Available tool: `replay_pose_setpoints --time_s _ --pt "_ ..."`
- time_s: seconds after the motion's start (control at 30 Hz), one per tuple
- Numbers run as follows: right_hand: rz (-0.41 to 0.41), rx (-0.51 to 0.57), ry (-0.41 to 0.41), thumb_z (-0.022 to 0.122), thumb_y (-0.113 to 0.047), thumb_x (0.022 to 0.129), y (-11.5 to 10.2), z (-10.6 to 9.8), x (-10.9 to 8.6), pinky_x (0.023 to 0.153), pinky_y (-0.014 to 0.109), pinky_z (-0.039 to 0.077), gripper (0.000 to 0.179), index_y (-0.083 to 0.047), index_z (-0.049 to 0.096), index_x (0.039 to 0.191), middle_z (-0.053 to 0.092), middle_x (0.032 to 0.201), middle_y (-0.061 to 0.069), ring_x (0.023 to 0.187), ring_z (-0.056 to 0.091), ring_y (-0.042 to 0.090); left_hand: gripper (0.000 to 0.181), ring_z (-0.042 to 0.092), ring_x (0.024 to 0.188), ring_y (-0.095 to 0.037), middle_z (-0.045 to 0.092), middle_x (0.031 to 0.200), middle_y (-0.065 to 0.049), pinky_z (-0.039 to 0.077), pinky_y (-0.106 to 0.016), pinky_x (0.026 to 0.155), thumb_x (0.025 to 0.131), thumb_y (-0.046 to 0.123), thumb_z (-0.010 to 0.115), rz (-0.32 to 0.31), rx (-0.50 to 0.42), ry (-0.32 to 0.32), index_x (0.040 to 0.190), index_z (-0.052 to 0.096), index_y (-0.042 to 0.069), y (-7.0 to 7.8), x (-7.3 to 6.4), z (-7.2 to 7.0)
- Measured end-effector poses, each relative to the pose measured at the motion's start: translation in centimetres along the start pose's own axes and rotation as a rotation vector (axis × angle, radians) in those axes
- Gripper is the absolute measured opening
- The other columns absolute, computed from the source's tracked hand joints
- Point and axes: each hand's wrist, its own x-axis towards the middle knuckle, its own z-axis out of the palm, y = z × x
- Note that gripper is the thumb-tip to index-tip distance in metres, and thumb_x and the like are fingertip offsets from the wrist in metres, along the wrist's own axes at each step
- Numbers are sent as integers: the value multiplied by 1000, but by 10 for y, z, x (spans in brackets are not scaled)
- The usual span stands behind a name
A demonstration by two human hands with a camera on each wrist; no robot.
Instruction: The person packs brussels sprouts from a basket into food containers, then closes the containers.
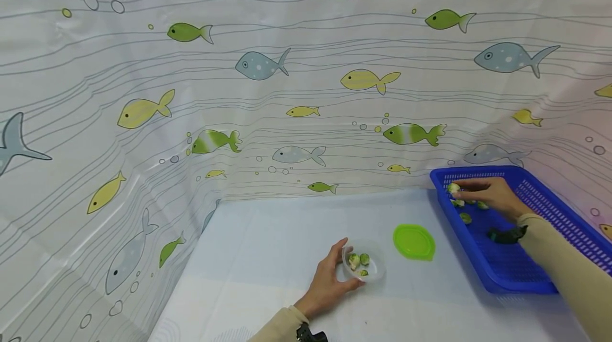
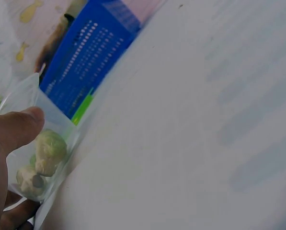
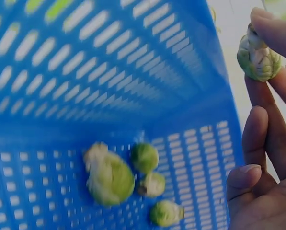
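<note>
My left hand (image 1: 325, 281) grips a clear plastic container (image 1: 380, 265) standing on the table, with its thumb and fingers around the wall. A few Brussels sprouts (image 1: 365, 259) lie in the bottom; the left wrist view shows pale sprouts (image 2: 51, 152) through the side, close to the thumb. Over the far left corner of a blue basket (image 1: 470, 257), my right hand (image 1: 494, 196) pinches one Brussels sprout (image 3: 260, 60) between thumb and fingertips. Below it, several more sprouts (image 3: 111, 182) rest on the basket's slotted floor.
A bright green lid (image 1: 414, 242) lies flat on the white table (image 1: 268, 246) between the container and the basket. Behind the table hangs a fish-patterned sheet (image 1: 296, 135). Each wrist wears a dark strap (image 1: 507, 234).
</note>
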Motion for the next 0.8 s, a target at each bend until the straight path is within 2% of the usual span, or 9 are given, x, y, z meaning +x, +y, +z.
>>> replay_pose_setpoints --time_s 0.2,0.27,0.53,0.8 --pt "-74 35 -22 79 -31 97 -15 11 2 92 24 54 59 -3 63 147 66 117 -30 106 62 -9 100 64 134 -26 62 151 -14 47 -40 117 83 25 92 -16 0 -3 163 34 6 0 0 0" --pt "-105 56 -25 80 -28 97 -19 15 2 89 19 54 58 -2 63 146 67 119 -30 108 63 -7 100 64 134 -26 62 151 -14 47 -40 117 83 24 92 -14 1 -2 163 34 5 0 0 0" --pt "-165 115 -68 79 -26 98 -42 33 4 87 23 58 54 -4 65 145 68 124 -26 114 65 7 100 64 133 -26 62 151 -14 48 -38 116 83 25 92 -17 2 -3 162 34 6 0 0 0" --pt "-237 182 -128 79 -17 97 -58 51 6 86 23 59 50 1 65 142 74 119 -12 103 72 8 99 64 134 -26 62 151 -14 48 -38 117 83 24 92 -20 1 -2 162 34 6 0 0 1"
